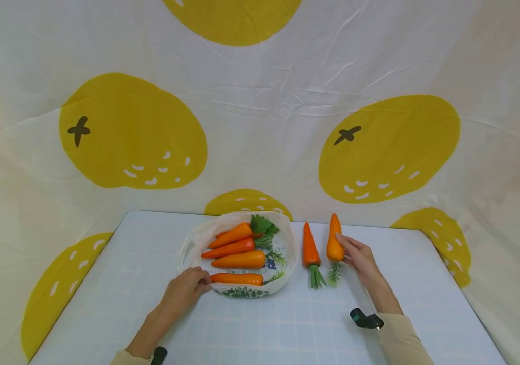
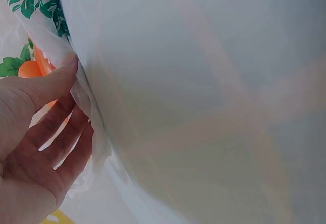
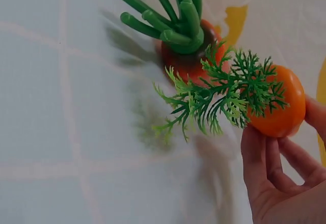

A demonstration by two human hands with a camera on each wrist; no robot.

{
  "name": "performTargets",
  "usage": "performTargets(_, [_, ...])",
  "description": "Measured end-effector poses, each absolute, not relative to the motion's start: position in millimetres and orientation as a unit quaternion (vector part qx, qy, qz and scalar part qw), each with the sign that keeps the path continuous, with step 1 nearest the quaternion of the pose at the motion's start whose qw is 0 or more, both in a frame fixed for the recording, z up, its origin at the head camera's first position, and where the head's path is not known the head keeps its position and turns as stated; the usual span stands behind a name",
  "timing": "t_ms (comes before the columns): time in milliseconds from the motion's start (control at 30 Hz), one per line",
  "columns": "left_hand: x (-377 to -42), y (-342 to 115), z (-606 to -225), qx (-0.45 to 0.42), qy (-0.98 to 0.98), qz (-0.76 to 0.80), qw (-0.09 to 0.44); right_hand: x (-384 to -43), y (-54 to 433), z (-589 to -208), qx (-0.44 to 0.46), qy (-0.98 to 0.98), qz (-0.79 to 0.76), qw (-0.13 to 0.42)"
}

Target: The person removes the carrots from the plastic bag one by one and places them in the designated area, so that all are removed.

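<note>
A white plastic bag (image 1: pixel 287 276) with a green leaf print lies spread open like a bowl. Inside it are several toy carrots (image 1: pixel 243 260), some with green tops. My left hand (image 1: pixel 188 290) pinches the bag's near left rim, thumb and fingers on the thin film in the left wrist view. In my right hand (image 1: pixel 364 259), thumb and fingers grip an orange carrot (image 1: pixel 334 243), its feathery green leaves (image 3: pixel 224 91) hanging toward me. Just left of it, a redder carrot (image 1: pixel 311 248) with a thick green stem tuft (image 3: pixel 175 23) lies on the table.
The table (image 1: pixel 260 329) wears a pale blue checked cloth. Behind its far edge hangs a white curtain (image 1: pixel 260 152) with large yellow fruit prints. A dark wrist camera (image 1: pixel 366 319) sits by my right sleeve.
</note>
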State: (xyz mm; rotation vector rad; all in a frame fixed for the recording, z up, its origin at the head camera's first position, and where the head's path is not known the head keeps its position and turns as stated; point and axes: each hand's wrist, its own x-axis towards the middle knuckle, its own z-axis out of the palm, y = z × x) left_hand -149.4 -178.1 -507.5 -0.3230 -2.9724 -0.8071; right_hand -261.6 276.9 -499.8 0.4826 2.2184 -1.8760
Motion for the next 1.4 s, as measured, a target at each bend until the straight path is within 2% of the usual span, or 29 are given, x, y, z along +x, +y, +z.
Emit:
performTargets(567, [-150.7, -178.7, -508.2, -0.095, -0.960, -0.263, 0.007, -261.3, 263.8, -513.9, 0.124, 0.832, -0.532, 0.097])
performTargets(1400, [-150.4, -178.2, -507.3, -0.098, -0.961, -0.258, 0.013, -260.3, 248.9, -511.7, 0.050, 0.906, -0.419, 0.027])
